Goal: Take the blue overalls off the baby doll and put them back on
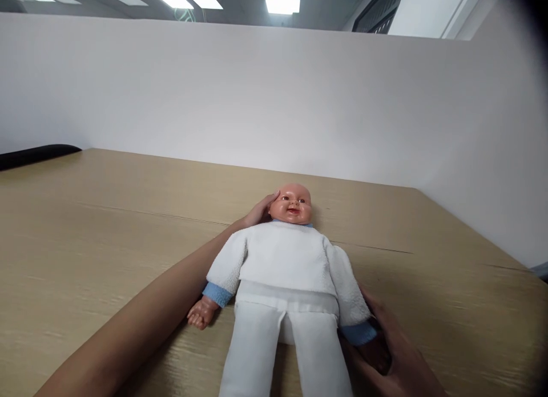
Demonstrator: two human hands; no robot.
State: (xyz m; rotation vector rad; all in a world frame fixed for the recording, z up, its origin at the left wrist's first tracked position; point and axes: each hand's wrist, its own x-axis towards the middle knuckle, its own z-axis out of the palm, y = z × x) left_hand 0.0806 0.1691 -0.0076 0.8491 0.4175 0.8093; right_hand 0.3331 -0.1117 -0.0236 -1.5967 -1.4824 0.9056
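Observation:
A baby doll (287,266) lies on its back on the table, its bald head toward the far side. It wears a white fleece top with blue cuffs and white trousers; its feet are cut off by the lower edge of the view. My left hand (261,210) cups the side of the doll's head, with most fingers hidden behind it. At the doll's other side, my right hand (398,351) curls around its sleeve cuff and hand, partly underneath. The doll's other arm rests over my left forearm, its small fist (202,312) showing.
The wooden table (128,214) has thin seams across its top. A white partition (257,100) stands along its far edge and turns down the right side. A black curved object (40,154) sits at the far left edge. Ceiling lights show above the partition.

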